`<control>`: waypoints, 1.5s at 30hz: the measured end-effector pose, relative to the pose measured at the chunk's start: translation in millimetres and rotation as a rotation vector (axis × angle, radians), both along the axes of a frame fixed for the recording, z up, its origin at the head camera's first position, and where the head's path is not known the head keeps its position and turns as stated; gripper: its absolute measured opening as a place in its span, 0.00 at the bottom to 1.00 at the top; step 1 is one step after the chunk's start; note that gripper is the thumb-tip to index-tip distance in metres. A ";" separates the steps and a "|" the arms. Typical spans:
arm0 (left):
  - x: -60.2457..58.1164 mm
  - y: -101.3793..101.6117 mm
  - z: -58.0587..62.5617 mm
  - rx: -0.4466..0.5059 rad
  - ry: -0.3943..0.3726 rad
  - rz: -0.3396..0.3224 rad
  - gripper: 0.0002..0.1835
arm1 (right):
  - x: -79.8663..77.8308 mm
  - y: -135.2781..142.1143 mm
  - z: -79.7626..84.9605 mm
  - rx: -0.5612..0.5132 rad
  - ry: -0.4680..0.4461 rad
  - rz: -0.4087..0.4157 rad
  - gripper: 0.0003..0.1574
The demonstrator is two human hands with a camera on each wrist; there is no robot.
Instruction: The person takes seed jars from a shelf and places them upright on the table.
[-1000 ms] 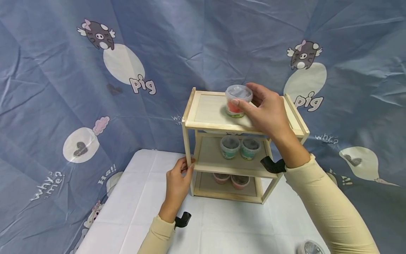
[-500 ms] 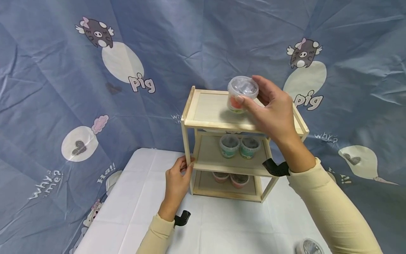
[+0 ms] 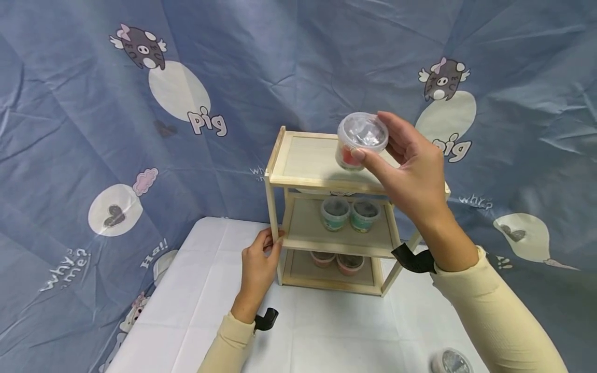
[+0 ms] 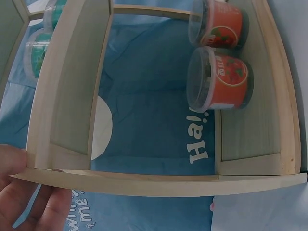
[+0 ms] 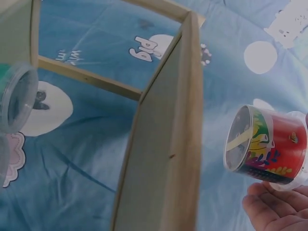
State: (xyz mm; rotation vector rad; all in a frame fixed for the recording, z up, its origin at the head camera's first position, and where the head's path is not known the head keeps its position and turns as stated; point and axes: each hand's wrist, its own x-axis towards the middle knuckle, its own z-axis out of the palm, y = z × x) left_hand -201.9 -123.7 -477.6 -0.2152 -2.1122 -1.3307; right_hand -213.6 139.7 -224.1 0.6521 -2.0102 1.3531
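Observation:
My right hand [image 3: 417, 173] grips a clear plastic tub [image 3: 363, 135] with a red label, thumb on its near side and fingers round the far side. In the right wrist view the tub [image 5: 272, 144] is clear of the top board, its base showing. A small three-tier wooden shelf [image 3: 305, 158] stands below it. My left hand [image 3: 258, 267] holds the shelf's front left post at middle-board height; in the left wrist view its fingers [image 4: 50, 209] curl round the wood. Two green-labelled tubs [image 3: 335, 215] stand side by side on the middle board, and two red-labelled tubs [image 4: 228, 79] on the bottom one.
A further lidded tub [image 3: 451, 361] stands on the white tabletop [image 3: 336, 331] at the lower right. Blue patterned cloth [image 3: 252, 67] hangs close behind the shelf and at both sides. Black camera mounts [image 3: 412, 259] sit on both wrists.
My right hand has lifted the red-labelled tub off the top board and drawn it slightly right and towards me, tilting it. The left hand stays on the post.

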 end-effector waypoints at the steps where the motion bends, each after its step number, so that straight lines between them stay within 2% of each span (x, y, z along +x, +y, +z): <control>1: 0.0 0.0 -0.1 0.001 0.000 -0.001 0.12 | 2.9 0.9 0.5 0.006 0.009 -0.002 0.40; 13: 0.5 1.0 2.0 0.012 -0.022 -0.021 0.12 | 43.0 11.7 9.6 0.002 0.084 0.023 0.44; 18: 1.1 1.1 1.4 0.010 -0.019 -0.016 0.12 | 60.6 20.8 10.8 -0.012 0.098 0.050 0.46; 23: 3.3 1.0 3.1 -0.001 -0.028 0.000 0.12 | 75.6 29.4 9.5 -0.021 0.107 0.039 0.48; 29: 4.3 1.3 5.5 -0.006 -0.031 0.004 0.12 | 84.4 43.6 3.3 -0.012 0.119 0.037 0.47; 38: 3.0 0.8 5.0 0.003 -0.036 0.003 0.12 | 96.1 59.7 -11.4 -0.076 0.105 0.053 0.44; 41: 2.8 0.7 4.0 0.003 -0.035 0.000 0.12 | 99.4 64.7 -17.0 -0.122 0.109 0.106 0.44; 45: 2.8 0.2 4.8 -0.001 -0.025 -0.004 0.12 | 105.5 69.8 -24.8 -0.149 0.110 0.120 0.45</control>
